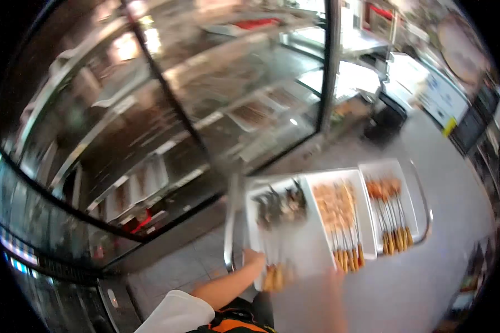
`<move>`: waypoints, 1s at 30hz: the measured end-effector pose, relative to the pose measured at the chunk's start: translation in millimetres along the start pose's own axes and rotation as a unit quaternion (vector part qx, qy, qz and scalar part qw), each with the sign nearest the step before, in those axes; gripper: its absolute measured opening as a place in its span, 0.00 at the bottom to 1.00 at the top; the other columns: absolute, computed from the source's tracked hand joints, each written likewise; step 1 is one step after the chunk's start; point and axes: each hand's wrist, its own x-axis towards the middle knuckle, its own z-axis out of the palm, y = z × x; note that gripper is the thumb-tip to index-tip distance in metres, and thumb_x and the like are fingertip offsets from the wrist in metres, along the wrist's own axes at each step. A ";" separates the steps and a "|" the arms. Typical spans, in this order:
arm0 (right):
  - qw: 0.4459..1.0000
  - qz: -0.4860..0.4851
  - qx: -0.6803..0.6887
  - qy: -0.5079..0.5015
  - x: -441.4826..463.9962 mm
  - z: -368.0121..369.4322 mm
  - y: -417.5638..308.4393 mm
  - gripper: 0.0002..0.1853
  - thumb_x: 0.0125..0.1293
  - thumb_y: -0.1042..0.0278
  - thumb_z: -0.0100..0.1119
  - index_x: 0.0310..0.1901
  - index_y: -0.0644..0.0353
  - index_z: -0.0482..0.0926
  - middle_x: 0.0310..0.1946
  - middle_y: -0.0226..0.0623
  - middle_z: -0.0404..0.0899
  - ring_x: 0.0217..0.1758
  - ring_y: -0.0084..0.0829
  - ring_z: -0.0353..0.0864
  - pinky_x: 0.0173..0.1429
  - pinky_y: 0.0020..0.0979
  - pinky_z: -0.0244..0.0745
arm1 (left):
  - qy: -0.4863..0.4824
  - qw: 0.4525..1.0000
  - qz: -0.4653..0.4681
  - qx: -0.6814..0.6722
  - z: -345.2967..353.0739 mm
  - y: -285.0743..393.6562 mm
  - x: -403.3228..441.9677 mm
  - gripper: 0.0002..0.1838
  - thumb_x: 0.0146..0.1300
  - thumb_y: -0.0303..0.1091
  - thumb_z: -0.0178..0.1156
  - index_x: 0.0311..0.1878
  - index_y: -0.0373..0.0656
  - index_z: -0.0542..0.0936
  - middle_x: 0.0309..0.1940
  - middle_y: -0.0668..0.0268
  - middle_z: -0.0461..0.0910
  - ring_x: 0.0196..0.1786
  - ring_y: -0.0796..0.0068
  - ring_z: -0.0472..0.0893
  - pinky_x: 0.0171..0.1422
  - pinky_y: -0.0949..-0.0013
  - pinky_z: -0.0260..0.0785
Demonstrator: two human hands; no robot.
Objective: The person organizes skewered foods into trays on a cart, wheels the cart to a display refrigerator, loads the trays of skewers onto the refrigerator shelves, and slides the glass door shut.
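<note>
My left hand [254,259] is closed at the left edge of a white tray [311,250], close to its near corner. In that tray lie skewers with dark pieces [280,205], their wooden handles [273,277] pointing toward me. My right hand [332,277] is smeared by motion near the tray's right front corner, and its fingers cannot be made out. A middle white tray [310,178] holds skewers of pale meat [334,205] with wooden handles. In the right white tray [408,194] lie skewers of orange-red meat [383,188].
The trays rest on a metal surface [389,288] with a bent metal rail [229,233] at its left end. Behind stands a glass-doored display cabinet [172,94] with trays on shelves. A black container [386,116] sits at the back right. Tiled floor [178,272] shows at left.
</note>
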 end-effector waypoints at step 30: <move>0.837 -0.201 0.008 -0.509 -242.2 586.9 -327.6 0.22 0.54 0.68 0.42 0.49 0.73 0.66 0.39 0.44 0.72 0.41 0.33 0.74 0.44 0.30 0.72 | 0.057 0.825 0.391 -0.403 -767.3 66.1 65.7 0.11 0.36 0.29 0.47 0.28 0.37 0.69 0.24 0.63 0.67 0.29 0.72 0.68 0.33 0.75 0.62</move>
